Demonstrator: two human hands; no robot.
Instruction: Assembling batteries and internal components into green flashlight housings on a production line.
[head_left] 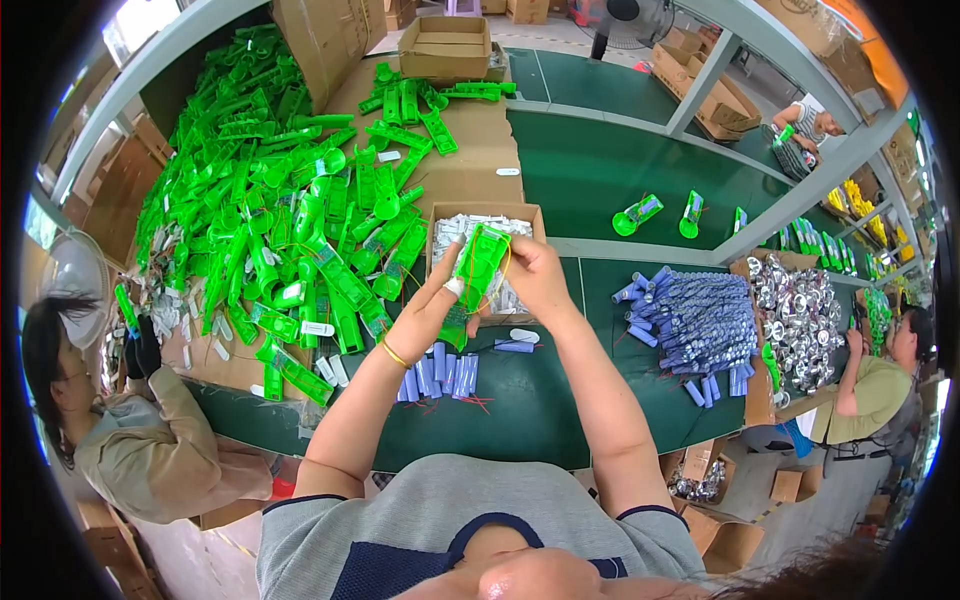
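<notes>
A bright green plastic housing [482, 255], open on its upper side, is between my two hands over a cardboard box [538, 222] of small white parts [462, 228]. My left hand [432, 312] holds it from the left, thumb along its near side, with a white wrap on one finger. My right hand [540, 282] grips at the housing's right edge, where a thin yellow wire [508, 262] loops out. Whether its fingertips also pinch the wire is too small to tell. Another green part shows below the left hand. Blue cylindrical cells [440, 372] lie nearest my left forearm.
Green housings [290, 210] heap up at the left on cardboard. Wired blue cells [690, 315] are piled right, beside a box of shiny round parts [800, 310]. Finished-looking green pieces [638, 214] stand beyond the metal rail [630, 250]. Co-workers sit at left [150, 440] and right [870, 390].
</notes>
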